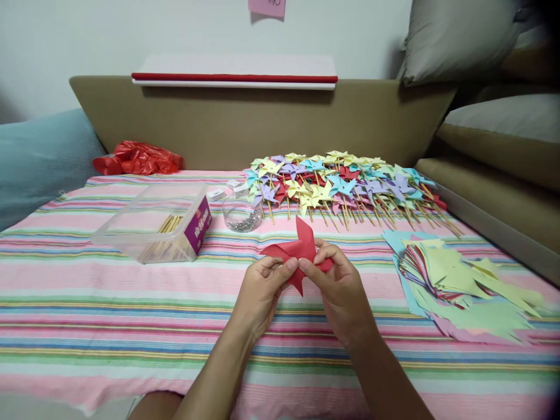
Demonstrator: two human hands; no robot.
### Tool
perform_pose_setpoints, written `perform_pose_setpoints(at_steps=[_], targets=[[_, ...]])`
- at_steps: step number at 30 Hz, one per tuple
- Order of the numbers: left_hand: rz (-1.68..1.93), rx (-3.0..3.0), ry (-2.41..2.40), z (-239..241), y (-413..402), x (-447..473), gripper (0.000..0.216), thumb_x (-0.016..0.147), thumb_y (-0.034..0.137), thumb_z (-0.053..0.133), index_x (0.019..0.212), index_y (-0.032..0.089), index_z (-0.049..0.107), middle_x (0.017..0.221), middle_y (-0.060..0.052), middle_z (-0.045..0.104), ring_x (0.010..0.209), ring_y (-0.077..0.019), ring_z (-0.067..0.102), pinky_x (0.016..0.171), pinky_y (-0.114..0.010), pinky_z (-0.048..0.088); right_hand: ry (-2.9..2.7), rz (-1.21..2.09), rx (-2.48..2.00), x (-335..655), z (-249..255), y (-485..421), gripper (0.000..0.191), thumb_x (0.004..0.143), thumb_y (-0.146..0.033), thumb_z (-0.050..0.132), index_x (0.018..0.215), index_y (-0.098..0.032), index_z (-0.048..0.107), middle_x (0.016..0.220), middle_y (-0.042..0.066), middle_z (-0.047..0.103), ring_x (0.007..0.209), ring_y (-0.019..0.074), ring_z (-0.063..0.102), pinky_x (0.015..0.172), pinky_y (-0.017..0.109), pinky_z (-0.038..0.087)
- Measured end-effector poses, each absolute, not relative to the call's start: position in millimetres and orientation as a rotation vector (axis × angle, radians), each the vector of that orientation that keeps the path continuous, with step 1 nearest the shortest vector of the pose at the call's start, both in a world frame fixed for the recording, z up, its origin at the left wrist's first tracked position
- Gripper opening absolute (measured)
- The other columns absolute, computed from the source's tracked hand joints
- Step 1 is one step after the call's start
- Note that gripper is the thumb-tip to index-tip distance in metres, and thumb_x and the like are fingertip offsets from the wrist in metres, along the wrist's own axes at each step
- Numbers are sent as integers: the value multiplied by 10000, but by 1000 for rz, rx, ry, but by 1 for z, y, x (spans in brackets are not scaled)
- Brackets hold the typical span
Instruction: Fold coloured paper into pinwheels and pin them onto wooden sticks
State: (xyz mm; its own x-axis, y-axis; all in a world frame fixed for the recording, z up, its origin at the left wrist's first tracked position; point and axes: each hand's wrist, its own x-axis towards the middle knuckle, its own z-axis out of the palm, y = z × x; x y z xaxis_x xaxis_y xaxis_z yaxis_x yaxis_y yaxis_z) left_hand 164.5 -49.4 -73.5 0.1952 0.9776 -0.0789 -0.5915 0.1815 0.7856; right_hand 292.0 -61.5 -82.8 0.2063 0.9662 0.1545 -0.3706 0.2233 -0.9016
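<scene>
A red paper pinwheel is held up between both hands over the striped cloth, its pointed blades spreading up, left and down. My left hand pinches it near the centre with thumb and fingers. From the other side my right hand grips it, the thumb pressed close to the left thumb at the middle and the fingers on the right blade. No stick shows on this pinwheel. Beyond the hands stands a round clear tub with small silvery pieces in it.
A clear plastic box with thin wooden sticks lies at the left. Many finished pinwheels on sticks are heaped at the back. Cut coloured paper is piled at the right, and a red plastic bag sits back left.
</scene>
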Motion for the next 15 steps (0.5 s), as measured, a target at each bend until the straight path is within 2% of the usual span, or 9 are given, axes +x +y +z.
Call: perform_pose_setpoints(at_steps=[3,7,11,15], targets=[[1236,698,697,-74,-51,164,241,698,295,908,756,117,756,741,-28,730,684,-95,648,675,-193,539,-955,1012,-882,293,-84,-60,250,723,-298,865,731,-232,624,1269,52,564,1292,269,520,1039,417,448],[1249,746,723,-74,-52,164,247,741,324,875,752,126,727,719,-11,686,672,-91,602,668,-201,504,-1055,889,-928,292,-83,-60,204,753,-293,843,733,-242,646,1224,74,565,1363,285,456,1043,429,458],[1277,834,757,-77,-52,164,260,794,359,825,743,141,692,707,4,640,689,-104,562,679,-215,465,-1149,693,-1030,290,-80,-64,151,783,-294,824,775,-250,680,1169,87,580,1341,284,473,1087,466,427],[1304,925,834,-80,-54,163,255,839,385,776,803,150,686,704,12,594,704,-116,530,668,-223,430,-1198,615,-1101,289,-81,-65,100,816,-324,789,830,-252,721,1185,100,582,1319,295,491,1068,488,456]])
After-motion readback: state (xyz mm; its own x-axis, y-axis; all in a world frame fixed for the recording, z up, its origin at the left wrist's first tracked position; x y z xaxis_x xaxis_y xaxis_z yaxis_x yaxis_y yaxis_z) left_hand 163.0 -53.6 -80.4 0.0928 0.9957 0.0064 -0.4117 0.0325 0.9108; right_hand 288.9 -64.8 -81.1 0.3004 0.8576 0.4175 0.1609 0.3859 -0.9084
